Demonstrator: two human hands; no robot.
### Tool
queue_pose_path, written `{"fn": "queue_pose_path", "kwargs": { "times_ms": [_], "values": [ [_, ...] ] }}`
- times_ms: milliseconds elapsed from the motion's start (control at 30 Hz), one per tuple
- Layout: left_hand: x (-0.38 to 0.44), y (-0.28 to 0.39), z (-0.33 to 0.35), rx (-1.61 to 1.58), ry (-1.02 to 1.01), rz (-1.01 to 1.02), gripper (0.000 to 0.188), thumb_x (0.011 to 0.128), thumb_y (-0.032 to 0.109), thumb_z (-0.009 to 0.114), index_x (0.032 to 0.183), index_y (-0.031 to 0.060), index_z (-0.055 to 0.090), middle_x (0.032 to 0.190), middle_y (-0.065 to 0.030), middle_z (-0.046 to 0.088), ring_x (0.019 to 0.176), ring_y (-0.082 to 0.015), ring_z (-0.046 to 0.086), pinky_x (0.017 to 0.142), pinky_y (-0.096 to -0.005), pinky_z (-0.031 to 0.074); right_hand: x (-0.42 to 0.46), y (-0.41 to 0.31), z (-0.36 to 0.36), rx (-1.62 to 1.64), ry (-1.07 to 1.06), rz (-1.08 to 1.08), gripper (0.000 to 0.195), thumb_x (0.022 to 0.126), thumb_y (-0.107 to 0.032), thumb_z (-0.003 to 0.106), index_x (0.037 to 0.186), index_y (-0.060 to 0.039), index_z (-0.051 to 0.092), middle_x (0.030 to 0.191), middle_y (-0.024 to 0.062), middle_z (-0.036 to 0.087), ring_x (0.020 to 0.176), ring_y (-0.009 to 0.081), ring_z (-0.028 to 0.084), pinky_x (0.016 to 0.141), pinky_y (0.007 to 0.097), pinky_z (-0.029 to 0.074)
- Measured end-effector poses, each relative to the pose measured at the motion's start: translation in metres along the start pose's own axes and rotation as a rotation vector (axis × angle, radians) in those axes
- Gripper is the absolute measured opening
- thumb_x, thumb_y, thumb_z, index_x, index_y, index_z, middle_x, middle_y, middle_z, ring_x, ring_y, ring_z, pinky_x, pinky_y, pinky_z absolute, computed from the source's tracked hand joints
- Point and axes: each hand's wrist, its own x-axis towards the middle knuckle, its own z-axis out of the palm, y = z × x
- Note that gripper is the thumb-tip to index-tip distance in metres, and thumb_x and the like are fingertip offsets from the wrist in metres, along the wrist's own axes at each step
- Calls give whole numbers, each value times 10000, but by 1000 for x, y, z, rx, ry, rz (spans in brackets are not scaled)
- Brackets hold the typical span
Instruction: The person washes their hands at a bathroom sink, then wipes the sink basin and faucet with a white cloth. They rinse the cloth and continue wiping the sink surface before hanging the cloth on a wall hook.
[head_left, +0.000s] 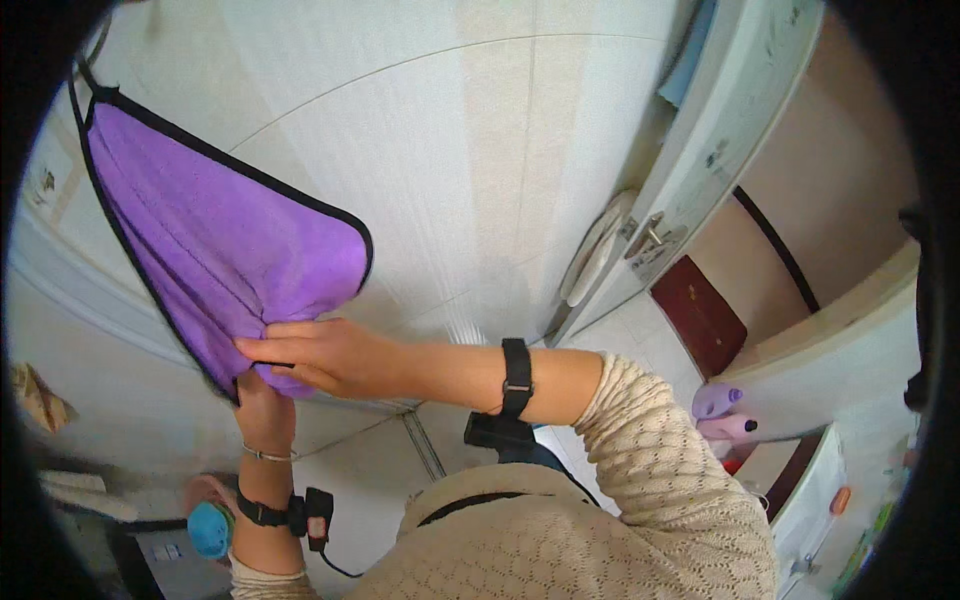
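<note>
A purple cloth towel (225, 202) with black edging hangs at the left, its top corner gathered by a black loop. My left hand (262, 401) is at the towel's lower end, with the fingers hidden behind or in the cloth. Across the lower folds lies my right hand (319, 356), its fingers curled on the purple fabric and touching the black edging, just above my left hand. Each forearm wears a black strap, with a small black device on the left one.
An open door (675, 187) with a metal handle stands at the right. Beyond it lies a dark red mat (697, 315). Purple (712, 401) and pink bottles (726, 427) stand near a white washbasin (814, 487). A blue object (208, 529) is at the lower left.
</note>
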Motion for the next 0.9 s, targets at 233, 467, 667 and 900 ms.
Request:
{"fn": "queue_pose_path", "kwargs": {
  "times_ms": [233, 467, 667, 900],
  "values": [
    [-5, 8, 59, 287, 54, 91, 411, 952, 229, 472, 1287, 17, 363, 1236, -111, 473, 1101, -209, 487, 923, -330, 405, -13, 14, 42, 1026, 374, 558, 319, 941, -176, 493, 1198, 8, 454, 1009, 17, 564, 922, 112, 515, 757, 313, 448],
    [24, -12, -5, 521, 58, 214, 372, 949, 269, 466, 1217, 15, 423, 1128, -99, 510, 978, -196, 529, 824, -320, 453, -12, -2, 56, 449, 101, 570, 249, 956, -156, 406, 1159, -11, 406, 1019, 158, 544, 974, 257, 543, 793, 342, 441],
    [30, -11, -12, 21, 97, -48, 344, 941, 244, 477, 1169, -14, 472, 1098, -106, 544, 969, -211, 561, 831, -354, 474, -21, 22, 55, -268, 124, 15, 479, 887, -76, 477, 1350, -20, 366, 1202, 236, 527, 965, 317, 608, 812, 335, 506],
    [13, -1, 7, -324, -256, -193, 511, 975, 400, 372, 1316, 20, 381, 1285, -110, 468, 1174, -239, 470, 994, -387, 388, 0, 13, 61, 1386, 629, 595, 251, 889, -32, 480, 1126, 25, 540, 981, 101, 613, 902, 180, 594, 821, 287, 490]
  ]
}}
